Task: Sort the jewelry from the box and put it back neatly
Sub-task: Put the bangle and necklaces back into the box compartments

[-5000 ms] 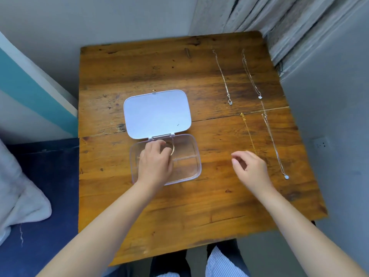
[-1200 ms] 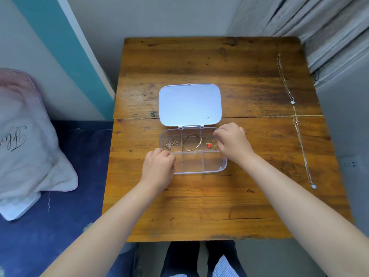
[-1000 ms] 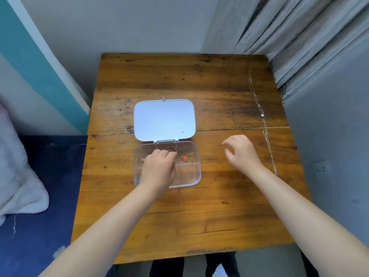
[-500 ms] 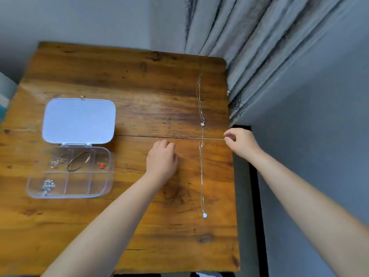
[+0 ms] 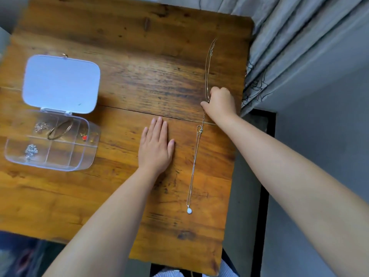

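A clear jewelry box (image 5: 87, 156) with its white lid (image 5: 61, 82) open lies at the table's left. Its compartments hold a gold bangle (image 5: 60, 129), a small red piece (image 5: 84, 137) and silver chain bundles (image 5: 31, 151). Two necklaces lie in a line along the table's right side. My right hand (image 5: 220, 103) is closed over the near end of the far necklace (image 5: 207, 70). The near necklace (image 5: 194, 162) ends in a white pendant (image 5: 189, 211). My left hand (image 5: 155, 146) rests flat on the wood, fingers together, just left of that chain.
The wooden table (image 5: 139, 56) ends close to my right hand, with a grey curtain (image 5: 289, 47) and a wall beyond its right edge. A dark gap (image 5: 251, 176) runs beside the table. Blue fabric (image 5: 18, 254) shows at the lower left.
My right hand has moved from the table's right edge onto the far necklace's pendant end and closed on it. My left hand has flattened on the wood. The view tilted further down.
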`<state>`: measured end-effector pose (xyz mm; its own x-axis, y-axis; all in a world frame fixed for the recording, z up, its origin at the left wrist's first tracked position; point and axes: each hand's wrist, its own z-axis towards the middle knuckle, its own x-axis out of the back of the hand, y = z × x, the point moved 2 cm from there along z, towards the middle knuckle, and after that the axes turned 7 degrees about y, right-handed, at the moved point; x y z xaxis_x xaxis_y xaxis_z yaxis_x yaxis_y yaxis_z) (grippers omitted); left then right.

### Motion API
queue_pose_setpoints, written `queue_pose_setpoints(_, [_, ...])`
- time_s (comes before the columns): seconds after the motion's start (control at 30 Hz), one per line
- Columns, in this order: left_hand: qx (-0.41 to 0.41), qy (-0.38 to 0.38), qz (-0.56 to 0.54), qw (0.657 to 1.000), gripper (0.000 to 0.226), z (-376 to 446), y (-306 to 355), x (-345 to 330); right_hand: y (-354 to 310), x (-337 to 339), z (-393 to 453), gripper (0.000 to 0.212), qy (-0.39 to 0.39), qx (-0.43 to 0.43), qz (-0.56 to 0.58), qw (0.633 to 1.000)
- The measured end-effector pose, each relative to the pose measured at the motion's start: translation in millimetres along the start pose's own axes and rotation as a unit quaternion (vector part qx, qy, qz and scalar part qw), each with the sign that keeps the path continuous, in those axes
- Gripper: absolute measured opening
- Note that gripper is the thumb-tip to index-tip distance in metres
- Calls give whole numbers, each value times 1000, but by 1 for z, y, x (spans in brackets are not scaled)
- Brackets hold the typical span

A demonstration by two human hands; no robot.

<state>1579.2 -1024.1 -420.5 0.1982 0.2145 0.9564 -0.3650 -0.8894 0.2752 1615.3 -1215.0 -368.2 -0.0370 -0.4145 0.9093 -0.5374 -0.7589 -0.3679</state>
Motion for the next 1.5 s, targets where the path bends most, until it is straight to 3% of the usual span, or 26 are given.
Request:
queue_pose_setpoints(0.07, [1,4,-3,1000,56,-1,0,0,-4,-1,5,16,3,-3,-23,1000])
queue_pose_setpoints(0.37, [-2,-6,-10,1000,56,-1,1,1,21,4,1,12,21,-28,-60,998])
queue_pose_setpoints(0.5, [-18,-62,-14,998,59,2,-3,15,26,13,-9,19,-20,-67,121,990])
queue_pose_setpoints(0.7, [-4,31,-87,996,44,-18,-31,87,-33,40,-39,19,43,50,255,965])
queue_pose_setpoints(0.83, [-35,69,-87,993,29,-44,-76,131,-96,48,-74,18,13,51,393,918])
queue_pose_setpoints(0.93, [-9,79,-80,994,28,-57,-129,151,-142,48,-99,25,12,47,480,876])
queue_pose_setpoints(1.07, [40,37,-53,997,34,-67,-214,165,-197,26,-134,32,-52,-5,610,791])
queue_pose_setpoints(1.23, [17,-83,24,996,38,-56,-295,189,-268,-10,-169,31,-90,-31,593,800])
queue_pose_setpoints(1.4, [-34,-160,33,986,40,-46,-323,191,-307,-20,-184,29,-40,-69,635,768])
queue_pose_setpoints(1.5, [-55,-166,8,985,41,-52,-326,180,-315,-23,-192,30,-28,-85,665,742])
